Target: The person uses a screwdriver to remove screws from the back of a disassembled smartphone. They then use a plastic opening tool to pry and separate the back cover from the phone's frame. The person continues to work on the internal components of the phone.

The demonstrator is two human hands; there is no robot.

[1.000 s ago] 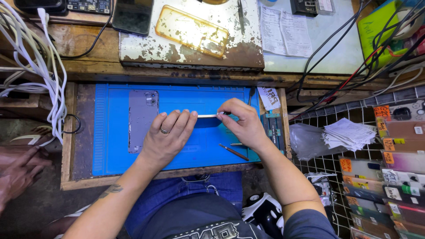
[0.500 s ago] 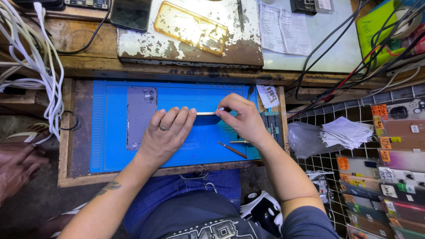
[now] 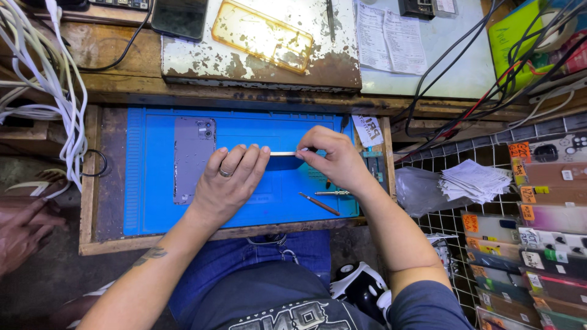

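While the left hand [image 3: 229,180] lies flat, fingers together, palm down on the blue mat [image 3: 147,201], the right hand [image 3: 333,160] pinches the end of a thin silvery strip [image 3: 282,153] between thumb and fingertips. The strip runs level from the right hand's fingers to the left fingertips, just above the mat's middle. What the left palm covers cannot be told; a dark edge [image 3: 286,164] shows below the strip, between the two hands.

Compared with a second ago, both hands sit in almost the same place on the mat, and the strip has kept its line and length. The slight shift in the picture looks like head motion. That suggests a slow, steady bit of work on the strip, with the left hand pressing down as an anchor.

The strip is narrow, straight and bright, catching light along its top.

Left of the left hand on the mat lies a pale purple phone back [image 3: 194,160], camera cutout up. Below the right hand on the mat rest a screwdriver [image 3: 319,203] and a small metal tool [image 3: 333,193]. The mat sits in a wooden-framed worktop [image 3: 88,195].
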